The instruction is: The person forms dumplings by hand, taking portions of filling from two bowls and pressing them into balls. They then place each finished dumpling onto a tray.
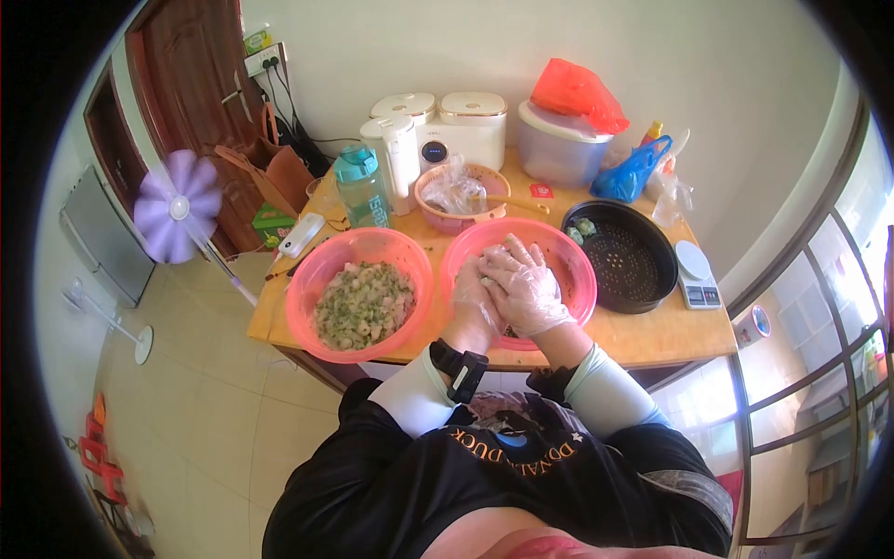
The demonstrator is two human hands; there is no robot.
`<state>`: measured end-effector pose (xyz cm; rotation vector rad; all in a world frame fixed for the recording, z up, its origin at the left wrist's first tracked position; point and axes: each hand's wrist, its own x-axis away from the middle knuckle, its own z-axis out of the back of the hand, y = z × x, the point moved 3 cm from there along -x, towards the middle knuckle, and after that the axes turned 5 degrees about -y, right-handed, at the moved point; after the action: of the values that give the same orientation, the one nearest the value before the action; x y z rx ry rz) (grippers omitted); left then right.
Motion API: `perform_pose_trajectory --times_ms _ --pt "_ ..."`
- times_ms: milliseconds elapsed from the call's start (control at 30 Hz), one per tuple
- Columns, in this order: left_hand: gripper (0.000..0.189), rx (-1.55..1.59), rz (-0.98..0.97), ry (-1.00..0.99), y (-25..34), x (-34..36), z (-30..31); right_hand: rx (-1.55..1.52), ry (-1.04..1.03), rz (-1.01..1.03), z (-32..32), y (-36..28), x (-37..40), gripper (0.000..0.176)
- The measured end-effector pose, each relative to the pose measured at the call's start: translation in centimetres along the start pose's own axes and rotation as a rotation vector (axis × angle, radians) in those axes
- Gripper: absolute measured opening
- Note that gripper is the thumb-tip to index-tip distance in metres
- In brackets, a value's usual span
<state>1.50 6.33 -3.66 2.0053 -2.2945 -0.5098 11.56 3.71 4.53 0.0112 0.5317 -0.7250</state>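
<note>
Clear plastic gloves (543,312) cover the left hand (474,300) and the right hand (524,287), which are pressed together with fingers largely extended, the right partly overlapping the left. Whether anything is held between the palms cannot be determined. Dark wrist devices (465,374) and pale sleeves (410,396) are noted just behind them.

Directly beneath the hands stands a pink bowl (575,270); its contents are mostly hidden. Just beside it, to the left of the hands, a second pink bowl (304,296) contains a chopped white-and-green mixture (361,307). To the right of the hands, a black perforated pan (626,265) holds pale green lumps (582,229) against its near-left wall area. Further right, a white scale (698,279) sits near the edge of the wooden desk (656,343).

Beyond the hands: a basin (491,179) containing crumpled clear plastic (454,191); left of it, a teal bottle (361,191). Farther back stand a white twin-lidded appliance (475,140) and a lidded tub (559,154) topped by a red bag (579,95). A blue bag (633,174) lies right of the tub.
</note>
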Motion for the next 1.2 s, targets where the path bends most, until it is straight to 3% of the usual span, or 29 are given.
perform_pose_trajectory --times_ms 67,133,200,267,367,433,467,600,667,700,733,800,833,933,967,1000,1067,1133,1200 --pt "0.036 0.004 -0.018 0.001 -0.2 0.1 -0.5 0.025 0.034 0.012 -0.2 0.1 0.0 0.038" --pt "0.027 -0.036 -0.038 0.175 -0.3 0.6 -2.3 -0.03 0.052 0.024 -0.5 0.7 0.1 0.038" --pt "0.028 -0.033 -0.042 0.169 -0.2 0.4 -2.4 -0.087 0.069 0.034 0.2 0.2 -0.1 0.038" --pt "0.028 -0.03 -0.046 0.163 -0.2 0.6 -3.3 -0.442 0.163 -0.127 1.2 0.1 -0.1 0.038" --pt "0.027 -0.032 -0.01 0.187 -0.2 0.8 -3.6 -0.335 0.234 -0.032 0.7 0.0 -0.1 0.032" --pt "0.036 0.001 -0.019 0.002 -0.2 -0.3 -1.0 -0.264 0.226 0.034 0.5 0.2 -0.1 0.03" --pt "0.036 0.001 -0.018 0.003 -0.2 -0.2 -1.4 -0.194 0.221 0.1 0.4 0.1 -0.1 0.028" --pt "0.035 -0.087 -0.06 0.121 -0.5 0.1 -3.2 -0.346 0.217 -0.038 -0.1 0.5 -0.1 0.027" --pt "0.039 -0.142 -0.064 0.139 -1.0 -0.1 -4.4 -0.803 0.187 -0.36 -0.1 1.8 -0.3 0.03" --pt "0.042 -0.189 -0.044 0.202 -1.3 -0.7 -5.0 -0.805 0.318 -0.368 -0.2 2.3 -0.4 0.028" --pt "0.046 -0.237 -0.024 0.265 -1.6 -1.2 -5.6 -0.802 0.321 -0.372 -1.1 3.4 -0.5 0.028" --pt "0.052 -0.296 -0.001 0.329 -2.0 -2.0 -6.7 -1.428 0.388 -0.613 -3.6 6.2 -0.7 0.025" --pt "0.052 -0.331 0.038 0.284 -2.1 -2.3 -7.1 -1.426 0.393 -0.612 -3.7 7.2 -0.7 0.025" --pt "0.054 -0.452 0.143 0.261 -1.8 -3.6 -6.6 -2.227 0.361 -0.838 -4.4 8.8 -0.3 0.015" --pt "0.055 -0.554 0.163 0.236 -1.5 -3.5 -6.9 -2.366 0.386 -0.776 -4.4 8.8 -1.0 0.013" --pt "0.055 -0.655 0.183 0.211 -1.2 -3.4 -7.2 -2.369 0.391 -0.774 -4.3 8.9 -1.0 0.013" --pt "0.056 -0.53 0.194 0.158 -0.8 -3.9 -6.2 -2.328 0.616 -0.817 -3.3 8.2 -0.9 0.012" --pt "0.057 -0.906 0.072 0.264 0.7 -3.6 -5.5 -2.312 0.664 -0.871 -2.3 6.8 -1.1 0.012" --pt "0.06 -0.91 0.092 0.25 1.3 -2.7 -5.8 -2.366 0.705 -0.902 -2.4 6.3 -1.0 0.014"
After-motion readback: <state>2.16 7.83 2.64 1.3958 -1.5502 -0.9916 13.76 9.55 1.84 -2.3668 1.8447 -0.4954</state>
